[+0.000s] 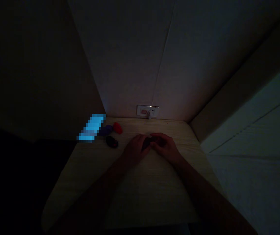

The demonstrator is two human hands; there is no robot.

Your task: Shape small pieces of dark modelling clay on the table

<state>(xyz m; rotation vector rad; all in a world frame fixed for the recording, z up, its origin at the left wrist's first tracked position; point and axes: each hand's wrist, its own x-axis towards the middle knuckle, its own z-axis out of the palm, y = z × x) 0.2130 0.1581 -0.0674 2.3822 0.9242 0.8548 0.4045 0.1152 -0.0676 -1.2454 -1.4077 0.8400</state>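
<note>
A small dark object [146, 142] sits between my two hands over the wooden tabletop; its kind cannot be made out in the dim light. My left hand [134, 148] is closed round its left side. From the right, the fingers of my right hand [165, 146] curl in and pinch at its other end. Left of my hands lie a small black item [111, 142], a purple-blue item [106, 130] and a red item [117, 128], all too dark to name.
A bright, pixelated rectangle [92, 128] lies at the table's [149, 195] back left corner. On the wall behind is a socket plate [142, 111] with a plug [149, 114] in it. A pale panelled surface [252, 130] stands to the right.
</note>
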